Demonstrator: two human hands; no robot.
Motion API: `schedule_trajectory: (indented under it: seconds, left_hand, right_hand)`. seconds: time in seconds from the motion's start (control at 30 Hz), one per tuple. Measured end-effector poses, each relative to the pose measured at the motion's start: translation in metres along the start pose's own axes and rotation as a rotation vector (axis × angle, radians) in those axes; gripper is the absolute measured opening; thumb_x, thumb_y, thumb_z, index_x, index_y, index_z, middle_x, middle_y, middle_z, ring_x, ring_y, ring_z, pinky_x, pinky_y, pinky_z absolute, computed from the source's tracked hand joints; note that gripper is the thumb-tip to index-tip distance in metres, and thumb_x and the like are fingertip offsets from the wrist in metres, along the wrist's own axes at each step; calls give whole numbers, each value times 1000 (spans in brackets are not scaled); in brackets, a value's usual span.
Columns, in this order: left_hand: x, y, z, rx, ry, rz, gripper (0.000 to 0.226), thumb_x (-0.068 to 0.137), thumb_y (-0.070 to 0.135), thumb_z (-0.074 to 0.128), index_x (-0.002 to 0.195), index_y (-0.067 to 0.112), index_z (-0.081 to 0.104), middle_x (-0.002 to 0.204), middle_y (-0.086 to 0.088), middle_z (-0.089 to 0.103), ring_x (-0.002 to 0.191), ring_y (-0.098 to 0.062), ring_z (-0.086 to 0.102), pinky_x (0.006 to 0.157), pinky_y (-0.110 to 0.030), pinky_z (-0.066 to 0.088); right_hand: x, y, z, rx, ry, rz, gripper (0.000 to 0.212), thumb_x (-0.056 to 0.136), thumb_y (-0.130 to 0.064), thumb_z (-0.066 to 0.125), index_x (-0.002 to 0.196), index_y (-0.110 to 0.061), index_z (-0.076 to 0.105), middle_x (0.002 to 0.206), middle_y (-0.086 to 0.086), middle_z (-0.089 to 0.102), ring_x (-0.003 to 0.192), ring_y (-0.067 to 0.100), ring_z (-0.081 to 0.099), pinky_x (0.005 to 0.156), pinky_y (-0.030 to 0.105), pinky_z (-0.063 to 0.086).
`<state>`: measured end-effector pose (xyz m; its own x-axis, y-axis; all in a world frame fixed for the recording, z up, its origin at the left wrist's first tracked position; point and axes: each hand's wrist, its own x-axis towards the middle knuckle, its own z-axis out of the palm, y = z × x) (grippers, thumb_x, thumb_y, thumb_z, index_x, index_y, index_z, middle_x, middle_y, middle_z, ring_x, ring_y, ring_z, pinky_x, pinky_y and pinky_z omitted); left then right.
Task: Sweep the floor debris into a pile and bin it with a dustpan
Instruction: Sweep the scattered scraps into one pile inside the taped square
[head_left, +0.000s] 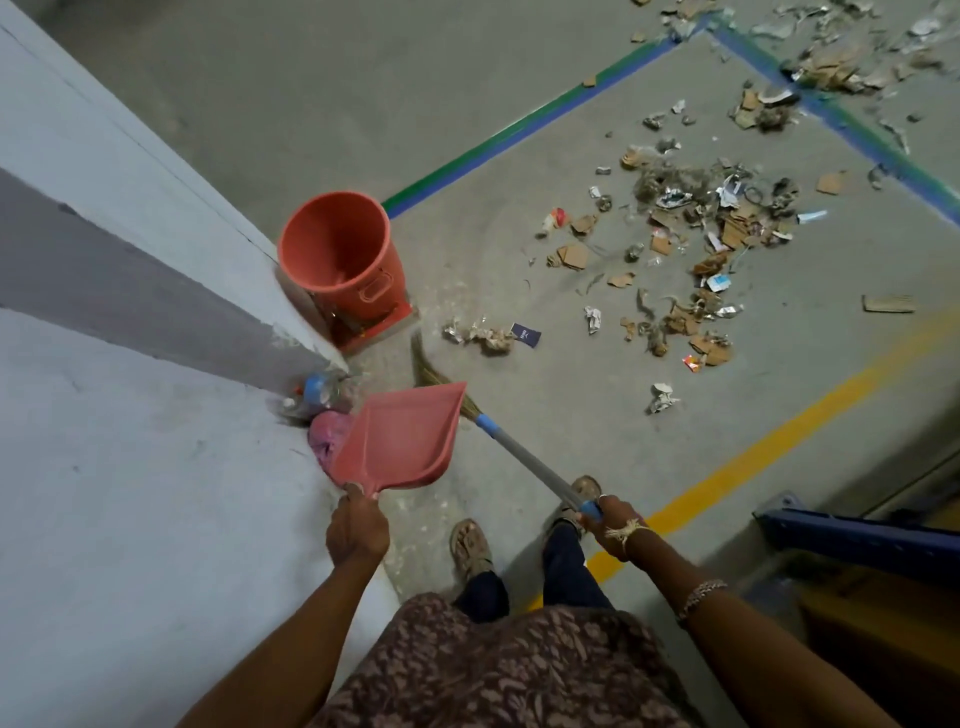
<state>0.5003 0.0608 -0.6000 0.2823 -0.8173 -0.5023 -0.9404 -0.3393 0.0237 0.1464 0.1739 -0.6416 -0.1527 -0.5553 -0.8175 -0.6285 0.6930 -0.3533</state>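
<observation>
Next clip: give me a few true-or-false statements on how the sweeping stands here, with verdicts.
1. The left hand grips the dustpan by its handle. True.
2. The dustpan is full. False: its tray looks empty.
3. The right hand holds the broom. True.
4. The debris sits in one tidy pile. False: it lies scattered over the floor.
5. The bin lies tipped over. False: it stands upright beside the wall.

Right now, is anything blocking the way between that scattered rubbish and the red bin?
Nothing visible does. Bare concrete floor lies between the scattered debris and the red bin by the wall; only a small clump of crumpled paper sits nearer it.
</observation>
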Motion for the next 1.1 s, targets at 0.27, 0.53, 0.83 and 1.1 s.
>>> schedule_trajectory:
  seconds: [0.27,0.53,0.83,1.1]
  left_hand:
    - [-14,43,-11,-57,79,-12,46,101,42,49,134,11,48,119,-18,67,109,-39,64,85,-43,48]
    - [-19,84,-16,-61,100,-7,91,95,68,47,163,23,6,138,-20,60,116,-42,63,91,-48,50]
    - [-13,127,-23,-13,45,67,97,85,69,64,160,22,24,134,-15,64,121,-38,61,93,-45,51]
    - [16,144,-25,17,-41,124,106,83,69,66,163,25,11,137,-15,63,118,-40,63,89,-44,51]
  right_hand:
    - [36,33,-21,105,66,84,39,97,-41,58,117,-7,56,116,17,63,106,38,60,80,36,47]
    - [48,100,-72,242,214,169,35,96,-41,59,112,-9,57,109,19,66,99,39,62,82,42,52]
    - [21,117,-107,743,322,318,35,88,-23,75,110,-7,54,67,13,47,49,20,40,43,26,35]
    - [1,104,-140,555,147,248,30,91,-1,63,113,-6,43,87,24,62,58,31,61,49,33,52]
